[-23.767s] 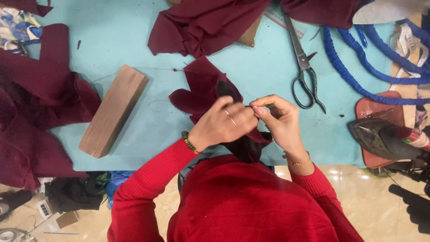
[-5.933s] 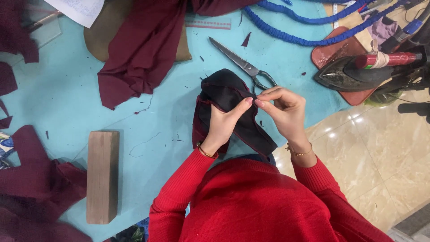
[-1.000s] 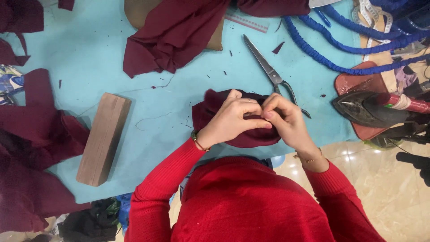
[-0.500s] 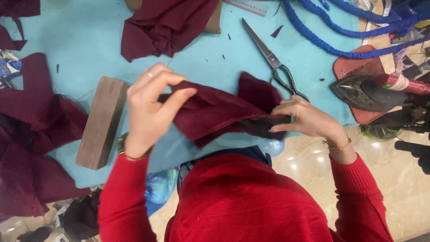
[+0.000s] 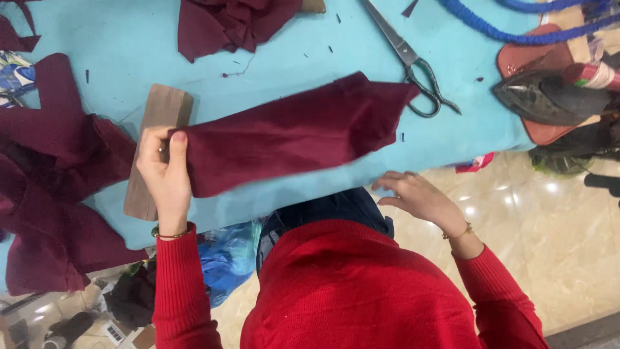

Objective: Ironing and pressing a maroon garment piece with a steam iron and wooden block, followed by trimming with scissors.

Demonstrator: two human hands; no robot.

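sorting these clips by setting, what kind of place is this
Probably a tailoring or sewing workshop: a turquoise cutting table strewn with maroon fabric pieces, tailor's scissors, and a clothes iron at the side.

A small white barcode label (image 5: 114,333) is seen on a dark item on the floor, bottom left.

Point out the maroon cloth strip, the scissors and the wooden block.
maroon cloth strip (image 5: 290,136), head view, middle of the strip.
scissors (image 5: 405,53), head view, near the blades' pivot.
wooden block (image 5: 169,106), head view, bare upper end.
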